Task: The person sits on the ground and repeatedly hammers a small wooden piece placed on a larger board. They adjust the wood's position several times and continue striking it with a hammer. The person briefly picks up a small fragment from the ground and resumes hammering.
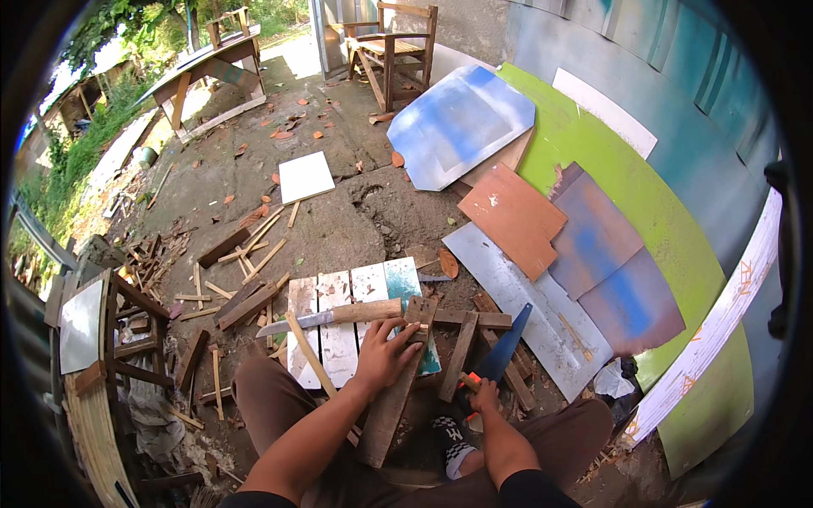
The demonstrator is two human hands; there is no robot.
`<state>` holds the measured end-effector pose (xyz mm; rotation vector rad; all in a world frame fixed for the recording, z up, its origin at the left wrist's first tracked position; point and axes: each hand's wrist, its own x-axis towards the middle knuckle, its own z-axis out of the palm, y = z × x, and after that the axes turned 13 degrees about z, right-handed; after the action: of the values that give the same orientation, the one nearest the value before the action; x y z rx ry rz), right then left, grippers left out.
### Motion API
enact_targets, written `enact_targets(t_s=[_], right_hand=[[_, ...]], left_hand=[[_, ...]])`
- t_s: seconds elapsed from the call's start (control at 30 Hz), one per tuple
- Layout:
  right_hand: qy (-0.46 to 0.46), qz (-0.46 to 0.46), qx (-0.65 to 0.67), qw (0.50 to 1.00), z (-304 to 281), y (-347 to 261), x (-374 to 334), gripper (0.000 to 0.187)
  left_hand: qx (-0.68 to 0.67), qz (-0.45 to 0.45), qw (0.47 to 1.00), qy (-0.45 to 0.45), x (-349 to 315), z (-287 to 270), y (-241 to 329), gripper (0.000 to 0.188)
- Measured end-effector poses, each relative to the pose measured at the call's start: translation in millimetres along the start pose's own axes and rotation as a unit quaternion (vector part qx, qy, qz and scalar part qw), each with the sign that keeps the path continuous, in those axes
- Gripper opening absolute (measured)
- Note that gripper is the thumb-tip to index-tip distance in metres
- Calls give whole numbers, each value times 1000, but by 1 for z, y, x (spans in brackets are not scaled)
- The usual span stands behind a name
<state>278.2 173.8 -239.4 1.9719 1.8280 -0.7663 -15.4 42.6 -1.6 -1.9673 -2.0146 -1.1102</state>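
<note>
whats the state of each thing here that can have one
Saw: gripped in the right hand, blade bare
Plank: under the left hand
Knife: unsheathed, lying down
Slatted panel: partly teal, littered with bits
Chair: upright, unoccupied
White square board: lying flat

An open-air woodworking yard — handsaw (511,339), scattered wood offcuts (224,246), painted panels (461,118), cracked concrete (326,230) underfoot.

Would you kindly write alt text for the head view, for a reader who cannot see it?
A person's left hand rests on a wooden board while the right hand holds a blue-bladed handsaw. A long knife lies across white slats, with scrap wood, painted sheets and a chair around them.
</note>
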Motion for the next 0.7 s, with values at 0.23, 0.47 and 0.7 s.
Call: enact_targets(t_s=[0.23, 0.47, 0.7], right_hand=[[156, 48, 184, 969, -10, 15, -10, 23], [329, -14, 532, 780, -127, -17, -39, 41], [106, -318, 735, 589, -268, -75, -201, 37]], left_hand=[[-7, -2, 1000, 22, -3, 1, -2, 42], [-39, -19, 999, 31, -5, 0, -4, 44], [-38, -54, 998, 25, -8, -2, 0, 42]])
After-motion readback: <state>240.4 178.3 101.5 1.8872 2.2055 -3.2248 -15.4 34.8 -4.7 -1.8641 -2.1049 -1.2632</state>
